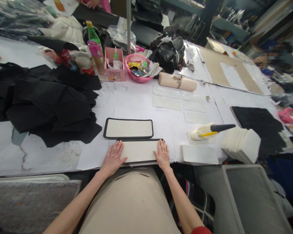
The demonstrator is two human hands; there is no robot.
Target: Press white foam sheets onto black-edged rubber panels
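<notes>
Both my hands lie on a cream rectangular panel with a black border point(139, 151) at the table's front edge. My left hand point(114, 156) rests flat over its left end, fingers stretched out and thumb on the cream face. Over the right end lies my right hand point(162, 154), also flat, with fingers pointing away from me. The hands cover both ends of the border. Just beyond sits a second cream panel point(129, 128) with rounded corners and its black border fully visible.
Black sheets point(51, 97) are heaped at left. On the right stand a glue bottle point(197, 132) with a yellow brush point(207, 134), white strips point(200, 154) and a stack of white pieces point(241, 144). Behind are a pink basket point(139, 78) and a beige roll point(177, 82).
</notes>
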